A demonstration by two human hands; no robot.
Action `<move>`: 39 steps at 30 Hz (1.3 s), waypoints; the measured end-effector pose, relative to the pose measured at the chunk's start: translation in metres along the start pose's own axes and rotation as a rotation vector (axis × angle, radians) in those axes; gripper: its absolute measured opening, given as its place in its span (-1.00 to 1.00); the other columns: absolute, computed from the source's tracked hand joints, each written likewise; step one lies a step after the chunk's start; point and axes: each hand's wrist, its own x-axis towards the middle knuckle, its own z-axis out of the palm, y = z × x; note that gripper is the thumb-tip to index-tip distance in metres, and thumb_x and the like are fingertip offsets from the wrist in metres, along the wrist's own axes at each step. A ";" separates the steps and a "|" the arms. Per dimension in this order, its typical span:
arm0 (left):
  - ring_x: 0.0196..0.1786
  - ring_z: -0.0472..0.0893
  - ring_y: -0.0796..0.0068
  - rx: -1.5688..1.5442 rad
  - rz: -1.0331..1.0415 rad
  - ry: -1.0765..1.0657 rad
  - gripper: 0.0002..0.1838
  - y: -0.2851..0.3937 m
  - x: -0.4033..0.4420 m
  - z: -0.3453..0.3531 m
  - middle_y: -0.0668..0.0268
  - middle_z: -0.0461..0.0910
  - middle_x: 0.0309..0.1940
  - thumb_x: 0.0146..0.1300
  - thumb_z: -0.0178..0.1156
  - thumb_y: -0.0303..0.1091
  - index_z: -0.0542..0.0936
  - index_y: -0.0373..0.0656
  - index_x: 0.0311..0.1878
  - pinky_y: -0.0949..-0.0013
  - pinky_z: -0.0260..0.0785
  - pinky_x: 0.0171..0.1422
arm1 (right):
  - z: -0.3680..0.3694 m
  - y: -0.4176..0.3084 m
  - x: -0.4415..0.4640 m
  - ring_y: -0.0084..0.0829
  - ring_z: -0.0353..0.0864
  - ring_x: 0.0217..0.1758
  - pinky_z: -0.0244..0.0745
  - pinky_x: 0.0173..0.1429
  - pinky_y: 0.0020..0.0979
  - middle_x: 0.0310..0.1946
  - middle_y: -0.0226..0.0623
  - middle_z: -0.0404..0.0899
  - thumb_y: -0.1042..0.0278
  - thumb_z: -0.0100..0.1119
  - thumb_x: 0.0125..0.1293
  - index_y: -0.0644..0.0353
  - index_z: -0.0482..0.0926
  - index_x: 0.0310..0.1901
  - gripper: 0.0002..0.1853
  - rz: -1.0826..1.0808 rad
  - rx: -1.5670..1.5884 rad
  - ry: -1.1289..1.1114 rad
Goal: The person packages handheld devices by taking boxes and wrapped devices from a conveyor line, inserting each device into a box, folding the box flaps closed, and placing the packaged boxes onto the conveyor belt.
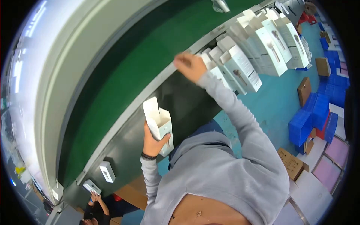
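My left hand (153, 142) is wrapped round a white carton (164, 125), thumb on its front face. The carton's top is open, with one long flap standing up and its inside showing. My right hand (190, 66) is over the edge of the green conveyor belt, a little blurred. Its fingers are curled in; whatever they may hold does not show. Beside that hand stand several upright white cartons (240, 71) with open flaps and a printed picture of a device on the front.
More open cartons (272, 48) stand farther along the bench. A small white box (107, 172) lies on the dark bench (187, 97) to my left. Past it, another person's hands (95, 197) hold a similar box (91, 186). Blue bins (309, 116) and brown cardboard boxes (290, 163) are at right.
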 end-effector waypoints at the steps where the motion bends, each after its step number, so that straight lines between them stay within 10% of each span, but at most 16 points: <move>1: 0.15 0.42 0.31 0.019 -0.012 0.005 -0.05 -0.003 0.003 0.001 0.12 0.34 0.12 -0.03 0.41 -0.40 0.03 -0.28 0.37 0.23 0.30 0.23 | -0.009 0.016 0.034 -0.32 0.64 -0.19 0.51 -0.10 -0.36 -0.29 -0.17 0.64 0.18 0.24 0.20 0.26 0.56 -0.13 -0.67 0.046 -0.067 0.041; 8: 0.18 0.44 0.22 0.088 -0.116 0.020 -0.06 -0.012 0.036 0.011 0.07 0.38 0.13 -0.05 0.41 -0.37 0.05 -0.26 0.35 0.19 0.33 0.22 | -0.043 0.114 0.266 -0.07 0.36 0.22 0.34 0.22 -0.11 0.14 -0.13 0.38 -0.04 0.24 0.09 0.00 0.40 0.16 -0.40 0.474 -0.620 0.265; 21: 0.09 0.49 0.28 0.036 -0.222 0.078 -0.19 -0.021 0.097 -0.005 0.10 0.43 0.06 0.03 0.40 -0.29 0.18 -0.28 0.29 0.23 0.39 0.13 | -0.166 0.194 0.334 -0.05 0.43 0.13 0.39 0.17 -0.12 0.06 -0.10 0.45 0.00 0.17 0.14 0.03 0.48 0.05 -0.52 0.760 -1.013 0.264; 39: 0.07 0.46 0.30 -0.061 -0.192 0.180 -0.22 -0.014 0.064 -0.001 0.09 0.42 0.01 0.01 0.41 -0.33 0.19 -0.30 0.23 0.23 0.36 0.15 | -0.147 0.169 0.318 -0.03 0.53 0.00 0.45 0.09 -0.14 -0.06 -0.07 0.55 0.05 0.09 0.20 0.08 0.58 -0.09 -0.65 0.449 -1.313 -0.054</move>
